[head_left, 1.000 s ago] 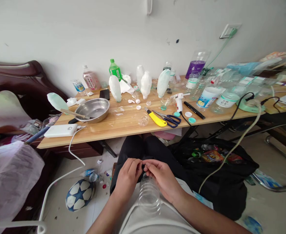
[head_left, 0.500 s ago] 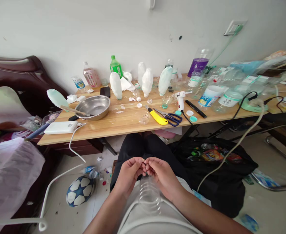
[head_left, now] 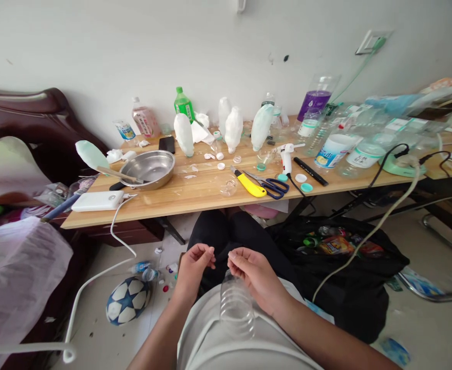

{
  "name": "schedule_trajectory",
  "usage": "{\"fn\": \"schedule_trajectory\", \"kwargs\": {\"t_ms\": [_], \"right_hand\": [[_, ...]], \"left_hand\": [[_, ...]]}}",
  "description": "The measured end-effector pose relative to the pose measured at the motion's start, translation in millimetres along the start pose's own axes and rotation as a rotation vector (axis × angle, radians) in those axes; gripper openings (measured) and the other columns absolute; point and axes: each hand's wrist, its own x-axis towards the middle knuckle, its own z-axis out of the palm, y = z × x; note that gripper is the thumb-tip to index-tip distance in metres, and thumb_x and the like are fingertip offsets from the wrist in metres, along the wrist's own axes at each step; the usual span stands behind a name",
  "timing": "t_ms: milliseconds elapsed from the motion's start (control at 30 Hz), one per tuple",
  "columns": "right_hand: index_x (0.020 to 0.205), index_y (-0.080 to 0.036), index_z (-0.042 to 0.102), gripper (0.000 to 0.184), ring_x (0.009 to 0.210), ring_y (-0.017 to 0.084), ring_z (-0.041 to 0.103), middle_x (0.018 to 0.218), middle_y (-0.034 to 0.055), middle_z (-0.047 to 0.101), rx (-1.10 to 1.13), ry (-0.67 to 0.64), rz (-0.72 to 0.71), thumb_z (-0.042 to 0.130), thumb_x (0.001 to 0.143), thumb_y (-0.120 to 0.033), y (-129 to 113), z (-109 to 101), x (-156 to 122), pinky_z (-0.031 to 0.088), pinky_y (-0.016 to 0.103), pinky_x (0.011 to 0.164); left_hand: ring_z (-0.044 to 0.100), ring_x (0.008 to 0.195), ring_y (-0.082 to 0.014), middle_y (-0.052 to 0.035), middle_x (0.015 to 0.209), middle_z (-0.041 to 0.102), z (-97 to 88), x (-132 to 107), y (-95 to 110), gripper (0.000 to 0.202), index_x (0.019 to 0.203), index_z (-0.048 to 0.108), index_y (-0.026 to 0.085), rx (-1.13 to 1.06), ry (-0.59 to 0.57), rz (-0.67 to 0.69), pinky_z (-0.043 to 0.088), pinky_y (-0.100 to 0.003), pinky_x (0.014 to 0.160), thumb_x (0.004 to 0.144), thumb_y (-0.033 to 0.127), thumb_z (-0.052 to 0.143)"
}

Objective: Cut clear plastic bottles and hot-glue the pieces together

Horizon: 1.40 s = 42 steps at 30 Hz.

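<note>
A clear, ridged plastic bottle (head_left: 237, 311) lies tilted against my shirt and lap, its narrower end pointing toward the table. My right hand (head_left: 253, 275) is closed at that end, with curled fingers against the bottle and thumb and index finger pinched above it. Left of the bottle, my left hand (head_left: 195, 267) is raised and apart from it. Its thumb meets the index finger in a pinch; anything between them is too small to make out.
The wooden table (head_left: 164, 205) ahead bears a metal bowl (head_left: 149, 169), yellow-handled cutter (head_left: 251, 184), scissors (head_left: 272, 187), glue gun (head_left: 286, 158), black marker (head_left: 309, 171), and several wrapped white shapes. Black bag (head_left: 349, 288) at right; ball (head_left: 128, 301) at left; cables hang at both sides.
My hands were together at the bottle's narrower end; my left hand has moved away to the left. My right hand and the bottle have stayed nearly in place.
</note>
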Motion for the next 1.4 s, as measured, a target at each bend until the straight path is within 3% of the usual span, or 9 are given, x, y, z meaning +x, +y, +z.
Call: {"fn": "schedule_trajectory", "kwargs": {"t_ms": [67,200,300,533,633,933,1067,1233,1400], "right_hand": [[0.072,-0.016,0.07,0.03,0.064,0.012,0.053,0.071,0.0028,0.067,-0.012,0.004,0.009,0.083,0.066,-0.043,1,0,1,0.038,0.026,0.064],[0.075,-0.016,0.071,0.029,0.063,0.011,0.053,0.073,0.0031,0.069,-0.014,0.022,0.019,0.084,0.064,-0.039,2,-2,2,0.038,0.026,0.063],[0.074,-0.016,0.071,0.027,0.063,0.011,0.053,0.072,0.0027,0.068,-0.009,0.026,0.02,0.084,0.063,-0.037,3,-3,3,0.039,0.025,0.063],[0.074,-0.016,0.072,0.031,0.062,0.011,0.053,0.072,0.0036,0.069,0.0,0.026,0.013,0.086,0.06,-0.039,1,-1,2,0.04,0.026,0.062],[0.075,-0.016,0.073,0.029,0.063,0.011,0.053,0.075,0.0036,0.07,-0.007,0.02,0.008,0.085,0.062,-0.039,3,-2,4,0.04,0.026,0.062],[0.072,-0.017,0.073,0.03,0.065,0.013,0.053,0.072,0.0034,0.068,-0.09,-0.006,-0.056,0.081,0.07,-0.046,5,0,5,0.04,0.027,0.064],[0.078,-0.019,0.076,0.032,0.066,0.016,0.055,0.076,0.0056,0.071,-0.16,-0.02,-0.073,0.077,0.073,-0.051,7,3,4,0.041,0.029,0.066],[0.077,-0.02,0.076,0.041,0.064,0.018,0.056,0.075,0.0074,0.071,-0.224,-0.033,-0.128,0.074,0.071,-0.061,14,-1,11,0.042,0.031,0.062],[0.083,-0.019,0.076,0.045,0.063,0.017,0.058,0.077,0.0066,0.071,-0.253,-0.076,-0.156,0.069,0.075,-0.063,22,-9,18,0.044,0.029,0.061]], "left_hand": [[0.058,0.062,-0.0127,-0.0017,0.072,0.068,-5.3,4,-5,0.022,0.08,0.073,0.016,0.081,0.037,0.061,0.049,-0.023,0.059,0.074,0.037,0.076],[0.062,0.098,-0.02,-0.0067,0.113,0.068,-6.2,3,-8,0.023,0.101,0.075,0.022,0.245,0.061,0.241,0.051,-0.03,0.084,0.083,0.033,0.065],[0.063,0.098,-0.0201,-0.0063,0.104,0.068,-0.6,-1,-6,0.019,0.099,0.074,0.023,0.403,0.05,0.379,0.05,-0.031,0.085,0.088,0.029,0.06],[0.065,0.081,-0.0186,-0.0054,0.088,0.069,14.4,-17,2,0.014,0.094,0.073,0.021,0.414,-0.033,0.413,0.052,-0.028,0.075,0.086,0.029,0.066],[0.065,0.079,-0.0181,-0.0047,0.086,0.07,16.6,-21,6,0.01,0.092,0.074,0.021,0.431,-0.017,0.441,0.052,-0.027,0.073,0.085,0.025,0.067],[0.068,0.088,-0.0199,-0.0079,0.096,0.071,4.7,-20,2,0.021,0.105,0.072,0.023,0.71,-0.102,0.675,0.056,-0.029,0.081,0.091,0.018,0.058],[0.069,0.095,-0.0205,-0.0084,0.103,0.071,-1.2,-23,2,0.028,0.114,0.069,0.024,0.81,-0.1,0.728,0.057,-0.029,0.085,0.092,0.015,0.053],[0.071,0.097,-0.0211,-0.0099,0.107,0.072,-3.2,-21,-4,0.039,0.124,0.062,0.022,0.968,-0.083,0.919,0.06,-0.028,0.086,0.088,0.009,0.053],[0.071,0.094,-0.0199,-0.0093,0.103,0.073,-7.0,-16,-10,0.033,0.121,0.062,0.02,1.064,-0.066,1.024,0.061,-0.029,0.085,0.093,0.011,0.048]]}}
